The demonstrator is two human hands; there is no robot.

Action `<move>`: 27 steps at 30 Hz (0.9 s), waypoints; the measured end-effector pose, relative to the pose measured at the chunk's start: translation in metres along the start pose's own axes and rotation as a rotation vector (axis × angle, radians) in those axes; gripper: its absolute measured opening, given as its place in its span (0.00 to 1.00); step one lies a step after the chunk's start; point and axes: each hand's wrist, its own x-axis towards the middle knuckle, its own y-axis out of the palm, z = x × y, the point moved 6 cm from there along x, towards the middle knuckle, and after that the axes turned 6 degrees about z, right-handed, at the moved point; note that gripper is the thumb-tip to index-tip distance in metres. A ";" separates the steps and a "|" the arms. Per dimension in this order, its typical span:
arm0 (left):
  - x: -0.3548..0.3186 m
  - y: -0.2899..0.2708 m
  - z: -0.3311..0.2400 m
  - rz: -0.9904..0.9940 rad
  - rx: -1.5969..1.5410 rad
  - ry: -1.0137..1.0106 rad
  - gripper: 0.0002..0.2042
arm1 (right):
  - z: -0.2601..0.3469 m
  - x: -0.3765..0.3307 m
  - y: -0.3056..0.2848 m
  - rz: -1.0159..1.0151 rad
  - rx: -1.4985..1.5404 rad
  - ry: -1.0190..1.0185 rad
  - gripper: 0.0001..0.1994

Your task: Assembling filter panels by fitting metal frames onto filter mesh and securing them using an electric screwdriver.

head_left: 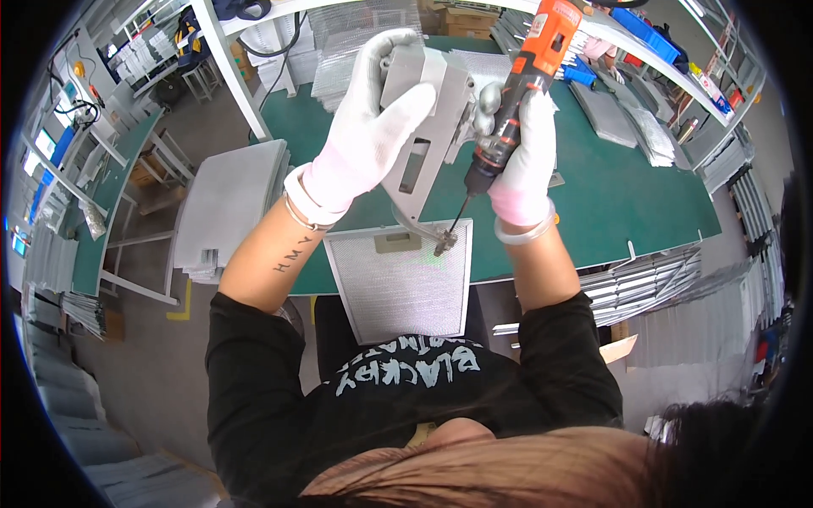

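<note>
My gloved left hand is closed around a grey housing with a long slot, held above the green table. From its lower end a thin curved arm runs to a small metal piece. In my gloved right hand is an orange and black power screwdriver, its chuck low and its long thin bit slanting down to that small piece. Whether the bit touches it I cannot tell. Below, at the table edge near my lap, stands a framed metal mesh filter panel with a recessed tab at its top.
The green worktable spreads out ahead and to the right. Flat panels lie at its right, and mesh sheets at the back. A white post rises at left, beside a stack of panels. Metal strips sit under the table.
</note>
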 end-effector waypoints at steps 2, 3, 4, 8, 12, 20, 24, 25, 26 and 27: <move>0.000 -0.001 0.000 0.011 0.006 0.011 0.30 | -0.003 -0.003 -0.002 -0.022 0.012 -0.010 0.22; -0.004 0.000 0.003 -0.013 0.027 0.009 0.29 | -0.003 -0.003 -0.002 -0.010 -0.003 0.002 0.23; -0.009 0.000 0.005 -0.038 0.050 0.005 0.29 | -0.002 -0.004 -0.002 0.003 -0.015 0.016 0.24; -0.037 0.009 0.009 0.068 0.002 0.202 0.32 | 0.000 -0.004 -0.007 0.142 0.164 0.168 0.35; -0.065 0.034 0.015 0.301 -0.200 0.127 0.32 | -0.024 -0.014 -0.038 0.245 0.674 0.296 0.39; -0.056 0.066 -0.009 0.206 0.427 0.471 0.30 | -0.053 -0.052 -0.043 0.587 0.893 0.299 0.39; -0.042 0.084 -0.010 0.362 0.260 0.598 0.29 | -0.061 -0.068 -0.053 -0.293 0.557 0.313 0.42; -0.041 0.092 -0.007 0.430 0.201 0.591 0.27 | -0.069 -0.069 -0.063 -0.035 0.639 0.283 0.42; -0.040 0.099 -0.004 0.498 0.141 0.582 0.26 | -0.075 -0.074 -0.074 0.222 0.711 0.252 0.42; -0.041 0.100 -0.005 0.458 0.177 0.642 0.25 | -0.076 -0.076 -0.069 0.114 0.640 0.208 0.43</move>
